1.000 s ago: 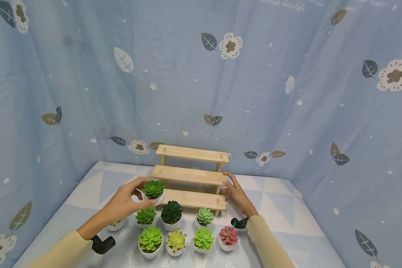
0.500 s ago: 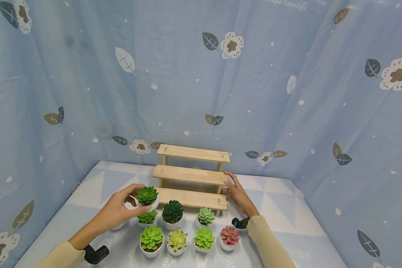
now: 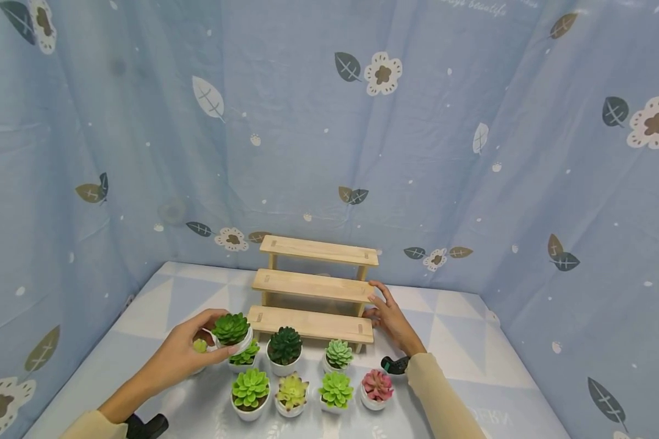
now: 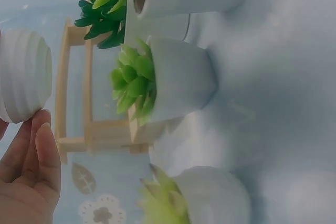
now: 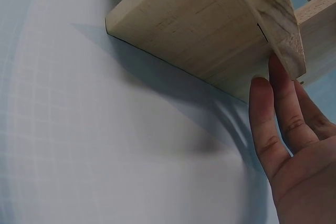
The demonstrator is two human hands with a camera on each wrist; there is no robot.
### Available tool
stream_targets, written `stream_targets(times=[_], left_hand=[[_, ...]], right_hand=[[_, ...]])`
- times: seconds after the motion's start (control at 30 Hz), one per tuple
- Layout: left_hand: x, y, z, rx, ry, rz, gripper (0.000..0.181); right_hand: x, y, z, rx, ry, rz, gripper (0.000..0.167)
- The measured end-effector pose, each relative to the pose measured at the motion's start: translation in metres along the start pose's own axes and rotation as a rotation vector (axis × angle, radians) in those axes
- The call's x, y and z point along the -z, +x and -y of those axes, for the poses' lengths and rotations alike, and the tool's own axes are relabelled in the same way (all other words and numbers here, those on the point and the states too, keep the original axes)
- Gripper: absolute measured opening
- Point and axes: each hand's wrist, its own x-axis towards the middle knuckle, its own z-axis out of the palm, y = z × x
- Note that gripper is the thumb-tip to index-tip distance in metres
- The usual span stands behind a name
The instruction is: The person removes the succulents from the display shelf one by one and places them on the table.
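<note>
My left hand [image 3: 176, 353] holds a potted succulent [image 3: 231, 329] with green leaves above the table, just left of the other pots. Its white ribbed pot [image 4: 23, 77] sits between thumb and fingers in the left wrist view. A three-tier wooden plant stand [image 3: 313, 285] stands at the back of the table. At the stand's right end, my right hand [image 3: 393, 323] grips the tip of the middle board; in the right wrist view fingertips [image 5: 261, 95] touch that wood. The held pot partly covers a green succulent [image 3: 245, 353] behind it.
In front of the stand are a dark green succulent [image 3: 285, 346], a pale green one [image 3: 338, 353], a bright green one [image 3: 251, 388], a yellowish one [image 3: 292, 391], another green one [image 3: 335, 390] and a pink one [image 3: 377, 386]. A patterned curtain [image 3: 285, 152] surrounds the table.
My left hand has carried the held succulent left and nearer to me, away from the stand's lowest board. The right hand has stayed at the stand's end.
</note>
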Motion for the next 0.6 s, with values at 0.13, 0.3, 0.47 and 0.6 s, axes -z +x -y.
stream_targets(times=[0.13, 0.3, 0.47, 0.6], left_hand=[[0.002, -0.007, 0.002, 0.034, -0.013, 0.004, 0.065], [0.002, -0.013, 0.006, 0.087, 0.006, -0.006, 0.067], [0.004, -0.020, 0.010, 0.085, 0.011, -0.022, 0.066], [0.004, -0.024, 0.013, 0.085, 0.013, -0.025, 0.064]], right_hand=[[0.000, 0.001, -0.001, 0.004, 0.001, -0.009, 0.056], [0.001, 0.002, -0.003, 0.015, -0.005, -0.007, 0.056], [0.002, 0.002, -0.005, 0.012, 0.001, -0.007, 0.053], [0.002, 0.003, -0.005, 0.009, 0.010, -0.005, 0.053]])
